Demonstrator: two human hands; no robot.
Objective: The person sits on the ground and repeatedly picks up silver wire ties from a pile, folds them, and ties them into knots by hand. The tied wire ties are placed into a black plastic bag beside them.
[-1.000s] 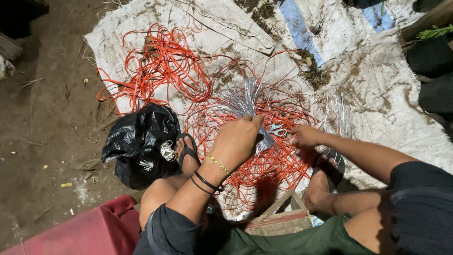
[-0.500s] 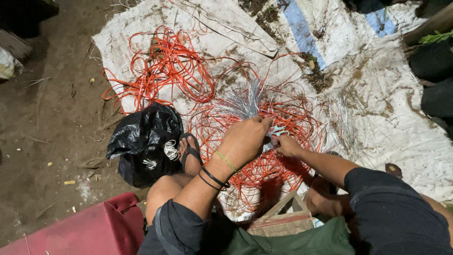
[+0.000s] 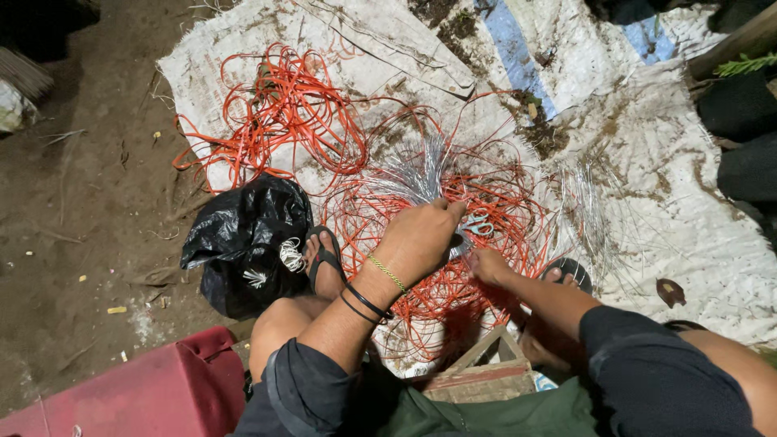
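My left hand (image 3: 419, 239) is closed around a bundle of thin silvery strands (image 3: 422, 171) that fan out upward over the cloth. A pair of scissors with pale blue handles (image 3: 478, 226) lies right beside its fingertips. My right hand (image 3: 489, 264) sits just below the scissors, low among a tangle of orange cord (image 3: 494, 190); its fingers are curled and I cannot make out what they hold. Bracelets circle my left wrist. Both my feet in dark sandals rest on the cord.
A second heap of orange cord (image 3: 283, 113) lies at the upper left of the white woven sack (image 3: 380, 40). A black plastic bag (image 3: 243, 243) sits by my left foot. A red box (image 3: 129, 396) and a small wooden crate (image 3: 486, 372) are close to me.
My right hand has come in from the right toward the left hand and dropped a little lower. The left hand keeps its hold on the silvery strands.
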